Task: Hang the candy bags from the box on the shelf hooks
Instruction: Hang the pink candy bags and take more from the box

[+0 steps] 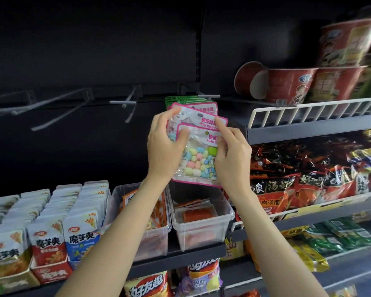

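Pink-edged candy bags (196, 159) filled with pastel balls are fanned out in front of the rightmost shelf hook (209, 96), which carries several green and pink bags (187, 102). My left hand (165, 146) grips the fanned bags at their left side, thumb on the front bag. My right hand (231, 155) holds their right side, its index finger stretched up to the top edge of the middle bag. Bare white hooks (124, 102) stick out of the dark back panel further left.
Two clear plastic bins (201, 232) with orange snack packs stand on the shelf below my hands. Rows of snack pouches (51, 228) fill the lower left. Red noodle cups (291, 86) sit behind a white wire rail (308, 108) on the right, noodle packets beneath.
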The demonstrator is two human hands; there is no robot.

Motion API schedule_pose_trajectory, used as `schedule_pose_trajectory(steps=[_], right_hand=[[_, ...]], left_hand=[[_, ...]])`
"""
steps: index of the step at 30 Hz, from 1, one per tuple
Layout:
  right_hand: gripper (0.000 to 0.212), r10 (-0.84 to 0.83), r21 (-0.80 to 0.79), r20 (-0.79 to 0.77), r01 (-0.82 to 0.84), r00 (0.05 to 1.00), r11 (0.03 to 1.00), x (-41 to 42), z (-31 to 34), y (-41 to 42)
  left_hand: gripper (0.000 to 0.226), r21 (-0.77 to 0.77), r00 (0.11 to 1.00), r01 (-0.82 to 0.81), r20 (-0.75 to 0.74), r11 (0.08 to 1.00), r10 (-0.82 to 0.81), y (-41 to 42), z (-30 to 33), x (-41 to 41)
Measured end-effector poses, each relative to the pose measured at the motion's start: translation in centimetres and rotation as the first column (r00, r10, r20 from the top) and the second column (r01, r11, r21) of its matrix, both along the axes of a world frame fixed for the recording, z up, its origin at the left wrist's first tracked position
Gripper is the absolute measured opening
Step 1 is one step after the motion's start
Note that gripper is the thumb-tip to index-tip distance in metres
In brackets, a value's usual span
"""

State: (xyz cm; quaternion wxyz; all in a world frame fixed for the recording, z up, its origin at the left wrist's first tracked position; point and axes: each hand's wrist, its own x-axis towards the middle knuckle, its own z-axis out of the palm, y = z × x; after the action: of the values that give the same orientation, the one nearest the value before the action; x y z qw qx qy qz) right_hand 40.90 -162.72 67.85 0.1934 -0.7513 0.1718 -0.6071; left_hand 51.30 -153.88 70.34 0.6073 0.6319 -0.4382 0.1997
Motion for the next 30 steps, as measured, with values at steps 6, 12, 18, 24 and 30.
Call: schedule_pose_trajectory(steps=[6, 12, 18, 24, 30], right_hand=[[0.075, -0.165, -0.087, -0.515, 0.141, 0.841, 0.986, -0.8, 1.4, -0.2], [0.038, -0.130, -0.265, -0.027, 0.118, 0.991, 0.957, -3.2, 0.4, -0.2], [0.034, 0.102, -0.056, 0.085, -0.098, 0.991, 0.994, -2.9, 2.5, 0.0], [0.037, 0.202, 0.080, 0.128, -0.213, 0.971, 0.974, 0.0, 3.6, 0.1], [0.037, 0.231, 0.200, 0.128, -0.253, 0.965, 0.947, 1.1, 3.6, -0.3]], left_hand=[[0.039, 0.074, 0.998, 0.043, -0.056, 0.996, -0.039, -1.2, 0.4, 2.3], [0.044, 0.191, 0.994, -0.111, 0.032, 0.975, 0.107, -2.6, -0.4, 4.9], [0.043, 0.125, 0.998, 0.025, -0.066, 0.992, -0.017, -1.1, -0.7, 3.8], [0.026, -0.210, 0.893, 0.252, -0.327, 0.945, -0.310, 2.7, -0.4, -1.0], [0.068, 0.056, 0.969, 0.243, -0.060, 0.968, -0.240, 2.3, -1.1, -3.0]])
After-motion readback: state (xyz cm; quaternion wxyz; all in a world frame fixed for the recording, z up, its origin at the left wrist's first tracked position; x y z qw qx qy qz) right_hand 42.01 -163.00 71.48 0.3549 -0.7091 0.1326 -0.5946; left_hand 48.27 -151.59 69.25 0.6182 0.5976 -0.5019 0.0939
